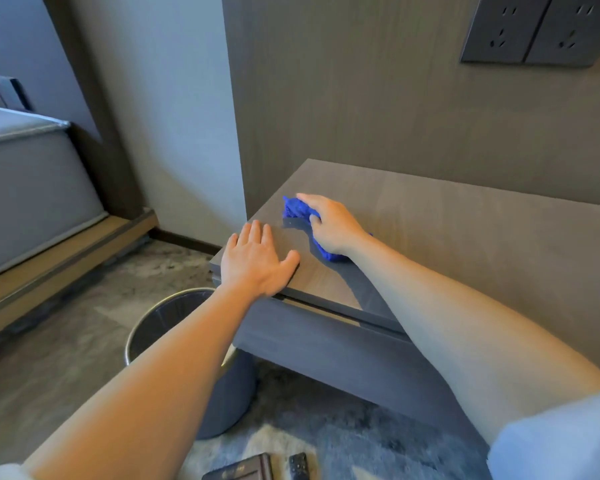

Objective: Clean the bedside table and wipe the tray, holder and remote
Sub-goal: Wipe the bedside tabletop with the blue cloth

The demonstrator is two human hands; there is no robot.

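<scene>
Closest in, along the bottom edge of the frame, two light sleeve ends are cut off at the lower left and lower right corners, and both bare forearms reach up from them toward the middle. Between the arms at the bottom centre, on a blue-grey rug (343, 441), lie a dark brown tray (243, 469) and, just right of it, a small black remote (298, 464); both are sliced by the frame edge, so only their upper parts show and the details are hard to make out. I can't pick out a holder with any certainty.

Left of centre stands a round waste bin (160, 327) with a metal rim and a dark liner. The left forearm crosses over its mouth, so much of the inside is hidden; what shows looks like liner only.

The bedside table (465, 237) fills the middle and right, its far right side running out of frame. The left hand (257, 261) lies flat near the table's front left corner, fingers spread and holding nothing. The right hand (329, 225) presses on a bunched blue cloth (297, 209) toward the table's back left; its fingers curl over the cloth, which pokes out ahead of the fingertips and again below the wrist, the rest covered by the palm.

At the upper right, a dark wall socket panel (534, 29) is clipped by the frame; at the far left, part of a bed (25, 174) shows.
</scene>
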